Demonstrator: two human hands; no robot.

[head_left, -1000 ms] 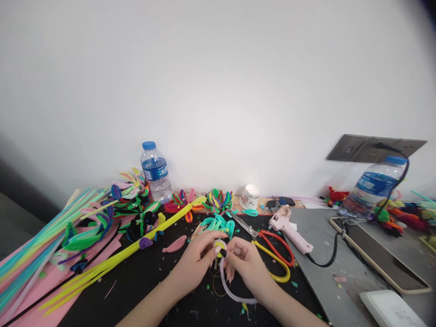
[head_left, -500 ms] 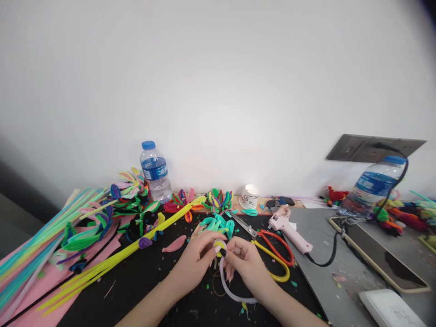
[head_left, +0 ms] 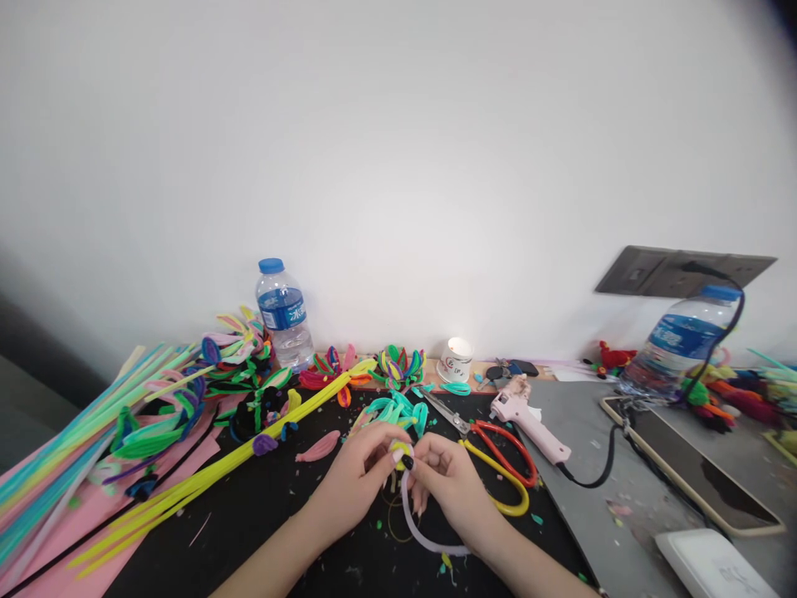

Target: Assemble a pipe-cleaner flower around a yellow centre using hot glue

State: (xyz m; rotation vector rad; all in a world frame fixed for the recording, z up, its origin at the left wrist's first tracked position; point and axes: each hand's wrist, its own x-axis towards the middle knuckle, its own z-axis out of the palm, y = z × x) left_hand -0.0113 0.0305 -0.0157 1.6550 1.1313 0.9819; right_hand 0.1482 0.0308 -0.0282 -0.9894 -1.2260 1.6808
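Observation:
Between my two hands is a small yellow and black pipe-cleaner piece [head_left: 401, 450]. My left hand [head_left: 367, 465] pinches it with thumb and forefinger. From the other side, my right hand [head_left: 445, 473] grips a pale lilac pipe cleaner [head_left: 412, 526] close to the black bit; its length curves down and round under my right wrist. My fingers hide part of the join. Just beyond my hands lie turquoise pipe-cleaner petals [head_left: 395, 409]. A pink petal [head_left: 318, 447] rests left of them. Scissors with red and yellow handles [head_left: 498, 477] lie right of my right hand.
Yellow pipe cleaners [head_left: 249, 453] and a multicoloured bundle [head_left: 75, 448] lie at left. A water bottle [head_left: 283, 311] and a paper cup [head_left: 456, 360] stand by the wall. At right are a pink glue gun [head_left: 532, 425], its cord, a phone [head_left: 691, 465] and another bottle [head_left: 685, 340].

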